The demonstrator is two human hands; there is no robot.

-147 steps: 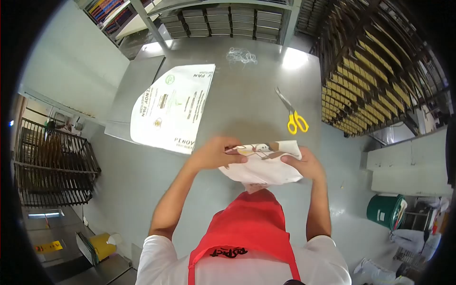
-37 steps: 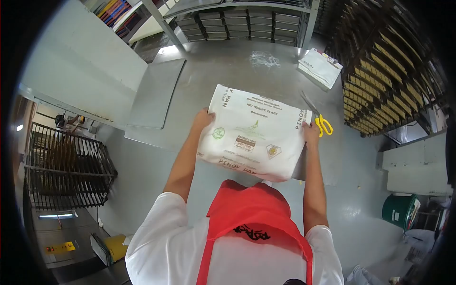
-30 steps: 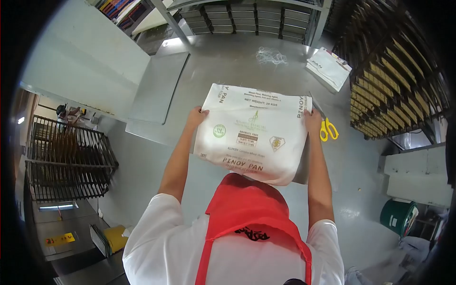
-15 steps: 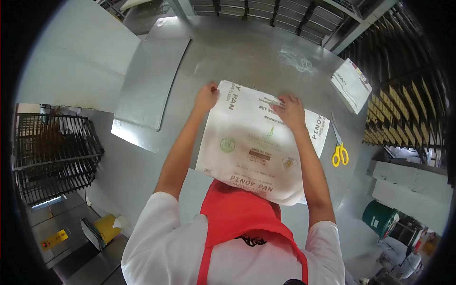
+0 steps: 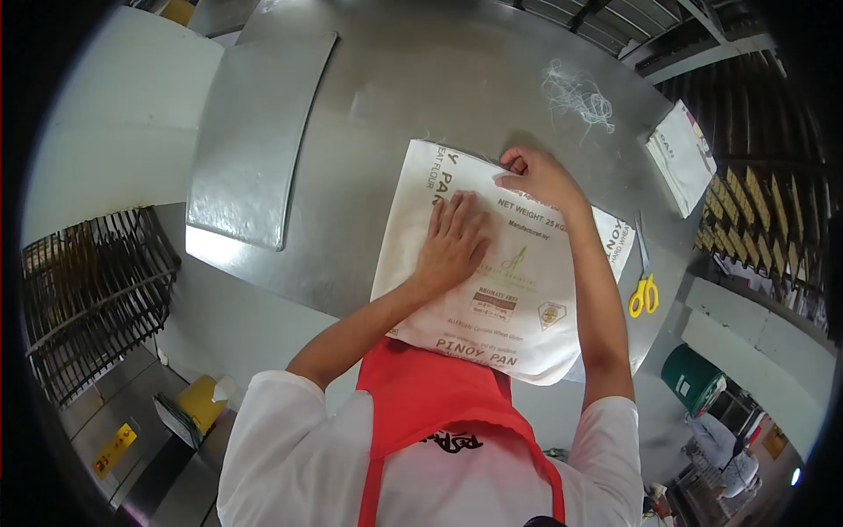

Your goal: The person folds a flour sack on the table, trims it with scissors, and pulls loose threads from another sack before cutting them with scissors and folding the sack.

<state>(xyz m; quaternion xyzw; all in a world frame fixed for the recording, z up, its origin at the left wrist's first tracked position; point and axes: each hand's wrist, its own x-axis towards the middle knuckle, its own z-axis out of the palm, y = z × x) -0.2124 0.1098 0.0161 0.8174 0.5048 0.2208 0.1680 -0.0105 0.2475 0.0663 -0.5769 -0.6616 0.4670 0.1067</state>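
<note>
A white printed flour sack (image 5: 544, 290) lies flat at the near edge of the metal table, against the red apron. My left hand (image 5: 452, 241) rests palm down on the sack's left half, fingers spread. At the far edge of the sack, my right hand (image 5: 544, 180) is closed, with curled fingers and the thumb at the cloth's edge. A small loose thread shows at the sack's far left corner. Yellow-handled scissors (image 5: 644, 297) lie just right of the sack, blades pointing away.
A flat grey metal sheet (image 5: 255, 140) lies on the table (image 5: 395, 79) at left. Tangled white threads (image 5: 580, 97) lie toward the far right. A folded stack of sacks (image 5: 683, 158) sits at the right edge. Dark racks (image 5: 97, 290) stand around the table.
My left hand has left the sack's far left corner and now lies flat on its printed face. My right hand has moved to the far edge, its fingers more curled. The view has shifted.
</note>
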